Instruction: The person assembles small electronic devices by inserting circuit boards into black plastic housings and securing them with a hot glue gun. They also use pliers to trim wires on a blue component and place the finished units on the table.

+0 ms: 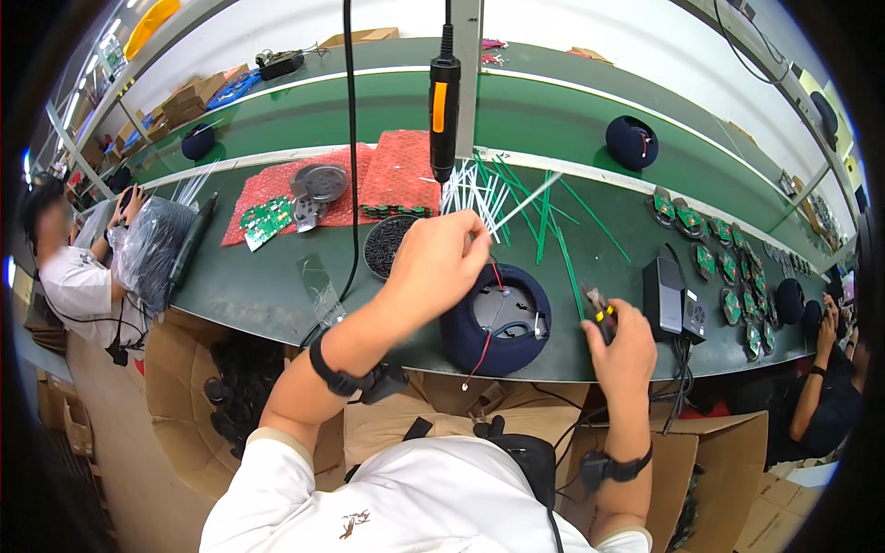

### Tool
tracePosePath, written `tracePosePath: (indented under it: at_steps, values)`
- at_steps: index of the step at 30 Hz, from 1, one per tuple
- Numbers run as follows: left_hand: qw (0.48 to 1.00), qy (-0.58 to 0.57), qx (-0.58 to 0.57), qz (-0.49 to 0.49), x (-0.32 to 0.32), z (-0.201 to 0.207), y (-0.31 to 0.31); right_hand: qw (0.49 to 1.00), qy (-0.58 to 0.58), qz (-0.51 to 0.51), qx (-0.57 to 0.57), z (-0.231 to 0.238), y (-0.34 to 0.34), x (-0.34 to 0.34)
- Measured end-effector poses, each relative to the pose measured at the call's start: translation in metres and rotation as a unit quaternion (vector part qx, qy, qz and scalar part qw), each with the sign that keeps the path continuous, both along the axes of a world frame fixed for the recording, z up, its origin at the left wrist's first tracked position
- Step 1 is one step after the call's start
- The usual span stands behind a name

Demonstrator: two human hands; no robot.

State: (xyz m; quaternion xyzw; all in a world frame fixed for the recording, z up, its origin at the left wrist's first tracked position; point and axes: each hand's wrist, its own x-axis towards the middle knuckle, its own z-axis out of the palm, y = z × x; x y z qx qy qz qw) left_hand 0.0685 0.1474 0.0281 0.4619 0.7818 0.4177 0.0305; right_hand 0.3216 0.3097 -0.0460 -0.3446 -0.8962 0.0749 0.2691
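Observation:
In front of me on the green workbench [406, 336] sits a dark blue round housing [512, 361], its open side up. Red wires run out of it, one hanging over the near edge with a small white connector [465, 387]. My left hand [441, 258] is above its far left rim, fingertips pinched together near a red wire and a white plastic strip [530, 205]. What exactly those fingers hold is hidden. To the right of the housing, my right hand [624, 350] is closed around small pliers [602, 311] with black and yellow handles, jaws pointing away from me.
An electric screwdriver [444, 120] hangs ahead. Behind my left hand stands a bowl of black screws [380, 249]. Green strips [562, 258], a black power box [664, 297] and several circuit boards [728, 267] lie rightward. Co-workers sit at both sides; another blue housing [632, 143] rests farther back.

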Motion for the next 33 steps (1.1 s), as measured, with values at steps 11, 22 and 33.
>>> tracePosePath:
  at_steps: [11, 22, 33]
  values:
    - [0.998, 0.046, -0.042, 0.015, -0.049, -0.049, 0.001, 0.947, -0.004, 0.307, -0.090, 0.048, -0.068, -0.030]
    - [0.986, -0.025, 0.102, 0.126, -0.002, -0.084, -0.127, 0.978, 0.123, 0.121, -0.113, 0.068, 0.000, -0.041]
    - [0.973, 0.081, 0.101, 0.193, 0.002, -0.107, -0.127, 0.999, -0.037, -0.011, 0.036, 0.071, 0.146, -0.215]
